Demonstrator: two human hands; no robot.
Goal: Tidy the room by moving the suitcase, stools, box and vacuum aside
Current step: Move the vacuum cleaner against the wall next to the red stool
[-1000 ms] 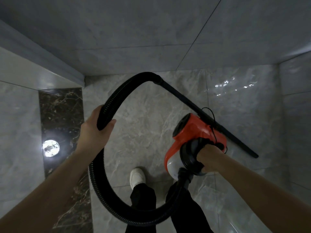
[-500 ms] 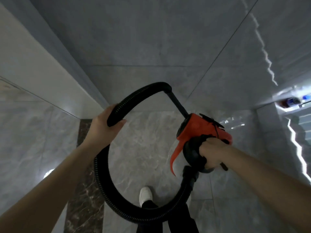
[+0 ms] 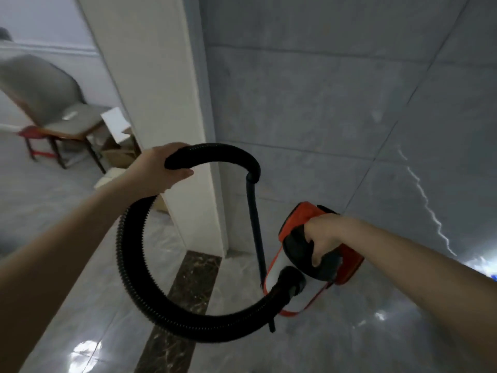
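Vacuum (image 3: 317, 251) — handle inside right grip (image 3: 321, 238), hose (image 3: 129, 254) under left grip (image 3: 158, 168)

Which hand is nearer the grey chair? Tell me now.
Left. The left hand grips the black hose on the side where the grey chair stands; the right hand holds the orange vacuum, across the white pillar from it.

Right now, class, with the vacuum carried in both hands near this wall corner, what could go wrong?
1. The rigid black wand hangs loose beside the white wall corner and may knock it.
2. The hose loops low between the left hand and the vacuum in the right hand; it could snag.
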